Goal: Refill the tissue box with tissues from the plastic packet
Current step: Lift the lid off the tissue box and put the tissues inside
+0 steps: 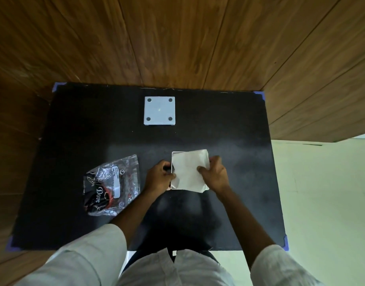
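Observation:
A square white tissue box [173, 155] stands open-topped in the middle of the black table. A stack of white tissues [188, 170] lies over its opening, skewed so its corners stick out past the box's right rim. My right hand [213, 174] grips the stack's right edge, thumb on top. My left hand [160, 177] holds the box's left wall. The crumpled clear plastic packet [112, 184], printed black and red, lies flat to the left of my left hand. The box's white lid [159, 110], with dark pads at its corners, rests at the table's far side.
The black table [239, 162] has blue tape on its corners and stands against a wooden wall [177, 38]. A pale floor shows to the right. My light sleeves fill the bottom of the view.

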